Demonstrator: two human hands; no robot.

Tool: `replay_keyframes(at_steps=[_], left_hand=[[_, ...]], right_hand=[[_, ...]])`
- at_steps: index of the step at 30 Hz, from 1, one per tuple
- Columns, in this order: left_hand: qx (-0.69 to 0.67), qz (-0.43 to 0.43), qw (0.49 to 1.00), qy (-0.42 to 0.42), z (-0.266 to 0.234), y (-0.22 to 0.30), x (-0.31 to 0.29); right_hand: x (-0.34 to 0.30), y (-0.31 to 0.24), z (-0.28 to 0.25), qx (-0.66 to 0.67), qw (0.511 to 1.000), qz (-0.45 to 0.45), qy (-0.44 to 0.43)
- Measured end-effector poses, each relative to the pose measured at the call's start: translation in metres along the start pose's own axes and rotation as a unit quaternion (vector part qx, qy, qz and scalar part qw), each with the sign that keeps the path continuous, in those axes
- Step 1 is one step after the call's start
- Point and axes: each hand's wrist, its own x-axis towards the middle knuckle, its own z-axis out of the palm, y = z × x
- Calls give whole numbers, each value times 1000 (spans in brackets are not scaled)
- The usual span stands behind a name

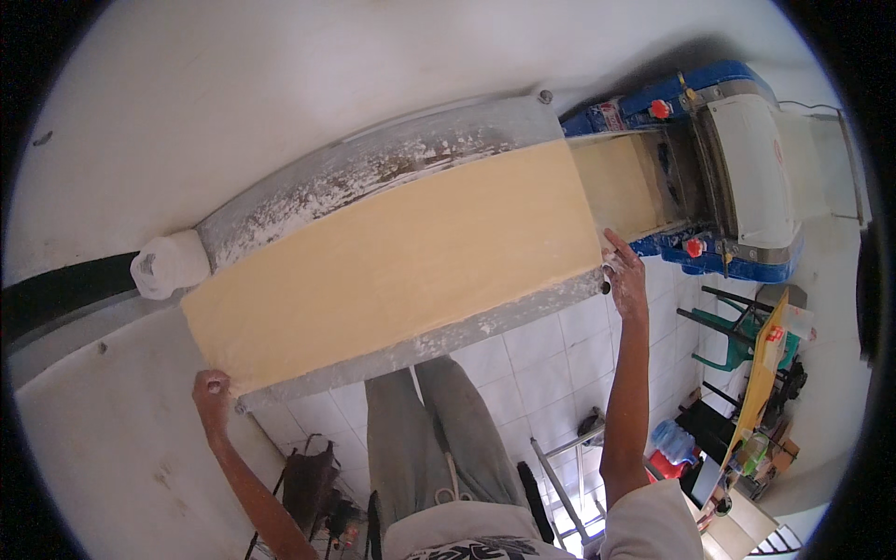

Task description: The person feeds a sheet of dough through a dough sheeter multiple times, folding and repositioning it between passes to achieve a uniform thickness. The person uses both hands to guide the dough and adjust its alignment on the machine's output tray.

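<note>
Pale yellow, flat rectangular sheet, apparently dough (401, 271), spread along flour-dusted grey metal surface (523, 121), right end near blue-and-white roller machine with red knobs (756, 168).
Left hand (212, 385) at near left corner, fingers curled; right hand (627, 275) at near right corner, fingers partly extended. Grip: cannot tell on either side whether pinching sheet or only touching. Likely soft, limp, fairly heavy over full length, maybe slick where floured. Could stretch or tear if lifted by corners alone. Better to hold with flat palms underneath, spread wide, middle supported.
</note>
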Motion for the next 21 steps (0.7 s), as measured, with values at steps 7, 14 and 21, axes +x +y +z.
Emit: replay_keyframes(at_steps=[7, 14, 21], left_hand=[[52, 62, 997, 16, -1, -5, -7], [8, 11, 999, 33, 14, 19, -9], [-6, 13, 999, 53, 5, -2, -21]], right_hand=[[20, 2, 5, -25, 999, -45, -14], [52, 18, -10, 28, 999, -28, -35], [57, 18, -10, -136, 973, -176, -56]])
